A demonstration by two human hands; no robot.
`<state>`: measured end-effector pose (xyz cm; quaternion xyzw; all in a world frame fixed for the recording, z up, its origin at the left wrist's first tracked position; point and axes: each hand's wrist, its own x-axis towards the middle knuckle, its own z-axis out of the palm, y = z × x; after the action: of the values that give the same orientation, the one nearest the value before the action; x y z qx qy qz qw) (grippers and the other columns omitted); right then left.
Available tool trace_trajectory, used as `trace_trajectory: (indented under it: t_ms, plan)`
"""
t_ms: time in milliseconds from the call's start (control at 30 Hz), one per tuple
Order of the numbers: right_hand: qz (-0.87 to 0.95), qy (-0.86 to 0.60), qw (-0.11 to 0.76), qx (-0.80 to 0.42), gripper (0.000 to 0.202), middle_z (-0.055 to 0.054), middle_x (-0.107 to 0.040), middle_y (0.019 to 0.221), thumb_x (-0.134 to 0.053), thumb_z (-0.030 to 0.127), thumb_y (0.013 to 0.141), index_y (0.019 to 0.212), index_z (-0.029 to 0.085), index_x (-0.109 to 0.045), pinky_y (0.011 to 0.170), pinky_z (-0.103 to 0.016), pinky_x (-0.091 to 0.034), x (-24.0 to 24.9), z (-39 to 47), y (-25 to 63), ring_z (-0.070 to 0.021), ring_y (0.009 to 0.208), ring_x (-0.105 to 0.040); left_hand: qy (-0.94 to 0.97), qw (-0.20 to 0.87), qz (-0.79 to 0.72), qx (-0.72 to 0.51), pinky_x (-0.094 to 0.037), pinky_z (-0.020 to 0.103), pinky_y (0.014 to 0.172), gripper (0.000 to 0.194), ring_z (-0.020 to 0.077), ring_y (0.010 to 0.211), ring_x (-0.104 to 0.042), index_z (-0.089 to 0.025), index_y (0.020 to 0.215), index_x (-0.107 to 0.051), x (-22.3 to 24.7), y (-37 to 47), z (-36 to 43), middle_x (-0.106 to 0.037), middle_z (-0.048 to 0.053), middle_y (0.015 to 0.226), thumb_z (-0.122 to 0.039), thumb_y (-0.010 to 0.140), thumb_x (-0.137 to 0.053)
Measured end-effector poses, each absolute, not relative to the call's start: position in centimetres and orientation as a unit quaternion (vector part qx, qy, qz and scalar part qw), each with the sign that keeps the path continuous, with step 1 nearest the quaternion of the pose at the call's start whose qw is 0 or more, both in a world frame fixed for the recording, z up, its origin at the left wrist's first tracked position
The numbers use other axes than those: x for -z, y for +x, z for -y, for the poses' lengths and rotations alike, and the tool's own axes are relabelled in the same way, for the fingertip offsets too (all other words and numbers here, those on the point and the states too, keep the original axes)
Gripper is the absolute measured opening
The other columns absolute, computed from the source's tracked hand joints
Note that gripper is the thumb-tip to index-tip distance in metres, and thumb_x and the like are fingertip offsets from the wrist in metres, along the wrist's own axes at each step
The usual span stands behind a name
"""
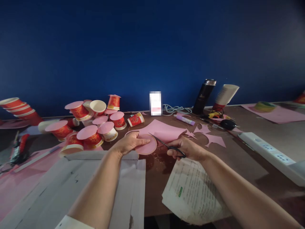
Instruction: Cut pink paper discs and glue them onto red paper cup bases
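Left hand: the left hand (132, 142) is closed on a pink paper disc (147, 147), thumb flat across its upper face, fingers mostly hidden beneath.
Right hand: the right hand (183, 149) is curled around the handles of black scissors (162, 142), whose blades point away and to the left.
Disc: held above the bench (153, 190) between the two hands, a pale rim along its edge; the scissors reach toward its right side, though whether they touch it I cannot tell.
Pink sheet: a larger pink sheet (157, 128) lies just behind the disc, its right end curled up.
Offcuts: cut pink scraps (215, 140) lie right of the sheet.
Printed pages: worn printed pages (190, 190) lie below the right hand.
Grey board: a grey board (131, 190) lies under the left forearm.
Cups: red paper cups (91, 141) crowd together to the left, many bearing pink discs; one red cup (135, 119) lies tipped nearer the middle.
Purple tube: a purple tube (186, 120) lies behind the offcuts.
Bottle: a black bottle (202, 97) stands near the blue wall (152, 47).
Power strip: a white power strip (267, 146) lies at far right.
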<state>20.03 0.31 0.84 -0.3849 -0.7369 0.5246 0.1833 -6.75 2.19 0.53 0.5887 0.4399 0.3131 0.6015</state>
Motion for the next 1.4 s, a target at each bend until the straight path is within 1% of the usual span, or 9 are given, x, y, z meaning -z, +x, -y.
trace_trajectory:
  t_ms: [233, 400, 467, 567, 700, 767, 900, 1133, 1400]
  plan:
    - [0.738, -0.395, 0.184, -0.515, 0.041, 0.002, -0.057, 0.054, -0.065, 0.056, 0.076, 0.071, 0.015, -0.068, 0.046, -0.019, -0.037, -1.3, -0.2, 19.9, -0.008, 0.048, -0.05, 0.584, 0.618, -0.419, -0.319, -0.049, 0.033, 0.076, 0.045, 0.0198, 0.079, -0.064, -0.015, 0.101, -0.069, -0.8, -6.6, -2.2, -0.071, 0.006, 0.087, -0.038, 0.064, -0.079]
    - [0.727, -0.395, 0.188, -0.53, 0.041, 0.002, -0.056, 0.056, -0.066, 0.055, 0.076, 0.075, 0.015, -0.069, 0.046, -0.019, -0.038, -0.9, -0.3, 20.1, -0.0078, 0.049, -0.049, 0.579, 0.615, -0.423, -0.329, -0.049, 0.033, 0.077, 0.048, 0.021, 0.082, -0.064, -0.014, 0.105, -0.068, -0.6, -6.8, -2.3, -0.071, 0.008, 0.093, -0.038, 0.065, -0.078]
    - [0.717, -0.391, 0.197, -0.542, 0.041, 0.002, -0.055, 0.058, -0.066, 0.055, 0.077, 0.081, 0.014, -0.07, 0.046, -0.019, -0.038, -0.7, -0.3, 19.9, -0.0075, 0.05, -0.048, 0.576, 0.611, -0.413, -0.354, -0.048, 0.034, 0.08, 0.049, 0.0217, 0.085, -0.064, -0.014, 0.108, -0.067, -0.6, -6.7, -2.4, -0.071, 0.008, 0.096, -0.038, 0.067, -0.076]
    - [0.704, -0.369, 0.218, -0.567, 0.046, 0.002, -0.055, 0.064, -0.064, 0.054, 0.079, 0.101, 0.014, -0.069, 0.048, -0.019, -0.04, -0.7, -0.1, 19.4, -0.0078, 0.053, -0.05, 0.572, 0.592, -0.405, -0.398, -0.048, 0.035, 0.082, 0.05, 0.0226, 0.086, -0.065, -0.013, 0.11, -0.066, -0.7, -6.4, -2.4, -0.071, 0.008, 0.094, -0.04, 0.069, -0.074]
    - [0.717, -0.327, 0.233, -0.569, 0.053, 0.001, -0.055, 0.071, -0.059, 0.052, 0.084, 0.123, 0.015, -0.059, 0.051, -0.02, -0.044, -1.0, 0.3, 18.8, -0.0075, 0.056, -0.051, 0.572, 0.55, -0.425, -0.436, -0.047, 0.035, 0.083, 0.047, 0.0225, 0.087, -0.064, -0.013, 0.105, -0.065, -0.6, -6.1, -2.6, -0.07, 0.007, 0.094, -0.042, 0.068, -0.073]
    - [0.729, -0.322, 0.233, -0.557, 0.055, 0.002, -0.057, 0.07, -0.058, 0.051, 0.085, 0.128, 0.016, -0.055, 0.051, -0.019, -0.044, -1.1, 0.4, 18.7, -0.0074, 0.055, -0.051, 0.584, 0.501, -0.454, -0.448, -0.046, 0.034, 0.084, 0.042, 0.0226, 0.091, -0.062, -0.014, 0.099, -0.065, -0.5, -6.2, -2.8, -0.069, 0.006, 0.093, -0.041, 0.068, -0.074]
    - [0.725, -0.34, 0.22, -0.557, 0.054, 0.002, -0.059, 0.065, -0.059, 0.049, 0.085, 0.127, 0.016, -0.056, 0.049, -0.019, -0.044, -1.0, 0.5, 18.8, -0.0077, 0.053, -0.052, 0.613, 0.428, -0.508, -0.429, -0.043, 0.031, 0.079, 0.032, 0.0224, 0.091, -0.058, -0.016, 0.087, -0.064, 0.1, -6.7, -3.1, -0.065, 0.004, 0.087, -0.041, 0.068, -0.072]
    - [0.705, -0.379, 0.195, -0.567, 0.063, 0.002, -0.061, 0.066, -0.067, 0.045, 0.08, 0.135, 0.019, -0.05, 0.047, -0.02, -0.048, -0.7, 0.6, 18.8, -0.0101, 0.054, -0.058, 0.659, 0.378, -0.52, -0.39, -0.04, 0.028, 0.07, 0.027, 0.0182, 0.077, -0.054, -0.017, 0.08, -0.059, 0.5, -6.9, -3.3, -0.056, -0.001, 0.075, -0.038, 0.067, -0.069]
    - [0.709, -0.325, 0.156, -0.606, 0.064, 0.001, -0.064, 0.061, -0.063, 0.045, 0.084, 0.139, 0.017, -0.046, 0.043, -0.017, -0.045, -1.8, 0.5, 20.4, -0.0091, 0.047, -0.059, 0.647, 0.355, -0.557, -0.381, -0.04, 0.03, 0.074, 0.028, 0.0217, 0.084, -0.054, -0.018, 0.075, -0.057, -0.1, -7.0, -3.2, -0.056, -0.001, 0.073, -0.042, 0.067, -0.069]
